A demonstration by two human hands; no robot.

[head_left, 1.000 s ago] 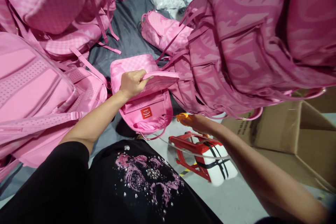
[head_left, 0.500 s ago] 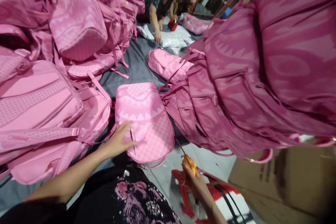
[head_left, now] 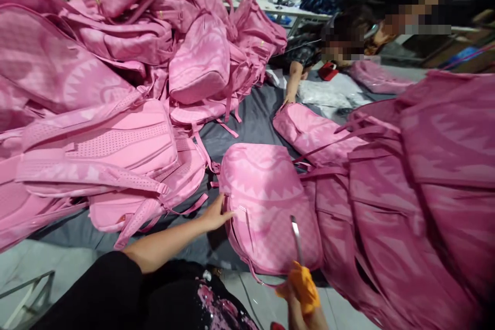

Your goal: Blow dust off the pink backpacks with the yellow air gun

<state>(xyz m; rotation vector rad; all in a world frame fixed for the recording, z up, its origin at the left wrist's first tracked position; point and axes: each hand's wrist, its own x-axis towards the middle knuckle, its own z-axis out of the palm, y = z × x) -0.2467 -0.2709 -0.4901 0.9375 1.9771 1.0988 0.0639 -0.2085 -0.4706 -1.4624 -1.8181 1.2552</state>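
Observation:
A pink backpack [head_left: 266, 185] with a pale jagged-teeth print lies front up on the dark cloth before me. My left hand [head_left: 214, 214] is at its left side edge, thumb on top and the other fingers partly hidden against the side. In my right hand [head_left: 303, 314], low in the picture, is a tool with a bunched orange grip [head_left: 303, 286] and a thin flat-tipped metal shaft [head_left: 296, 234]. The shaft points up over the backpack's lower right part; whether its tip touches the fabric I cannot tell.
Pink backpacks are heaped at the left [head_left: 127, 134] and stand in a leaning row at the right [head_left: 386, 206]. Across the dark cloth [head_left: 255, 124], another person's hand [head_left: 289, 99] touches a further pink backpack [head_left: 313, 131]. White plastic packaging [head_left: 328, 90] lies behind it.
My view has swung left. My left hand has drawn back from the backpack's front to its left edge. The orange-gripped tool has risen over the backpack. The other person's hand has reached the farther backpack.

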